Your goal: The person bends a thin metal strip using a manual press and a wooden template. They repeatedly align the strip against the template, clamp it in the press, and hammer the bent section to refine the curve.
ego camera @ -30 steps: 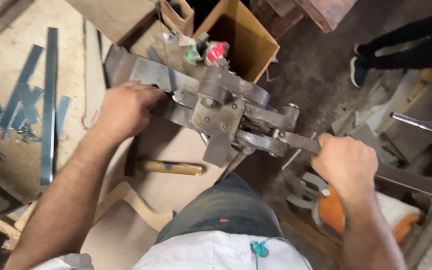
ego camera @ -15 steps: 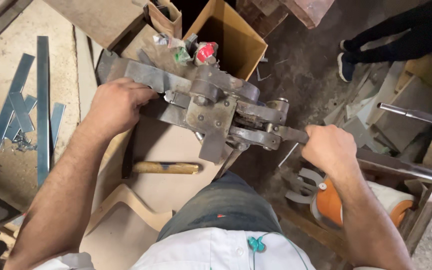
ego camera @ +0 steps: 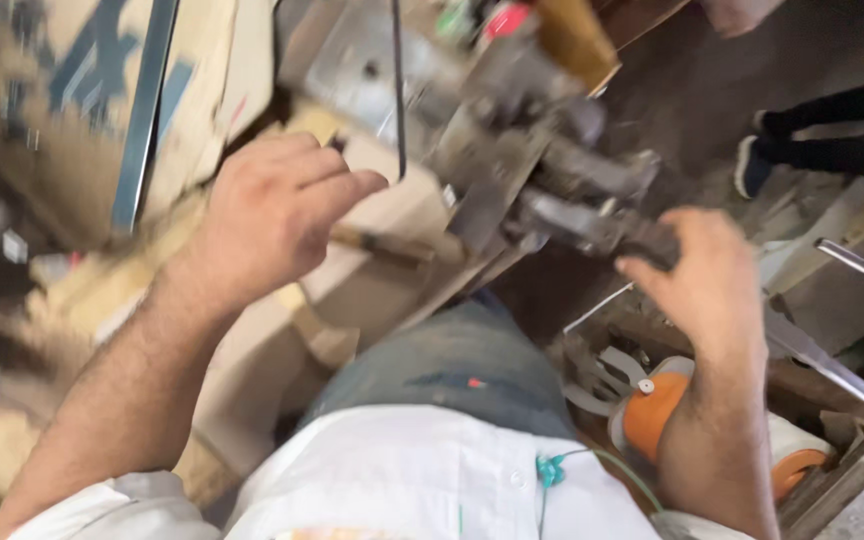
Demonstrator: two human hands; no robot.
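Right hand [ego camera: 704,280], grip closed on the machine's lever [ego camera: 592,222]: keep it firm. Left hand [ego camera: 270,215] loosely curled, empty, mid-frame.

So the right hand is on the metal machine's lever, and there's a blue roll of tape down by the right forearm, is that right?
Not quite. The head view shows the right hand on the lever of the grey metal machine, but the roll of tape beside the right forearm is orange, not blue.
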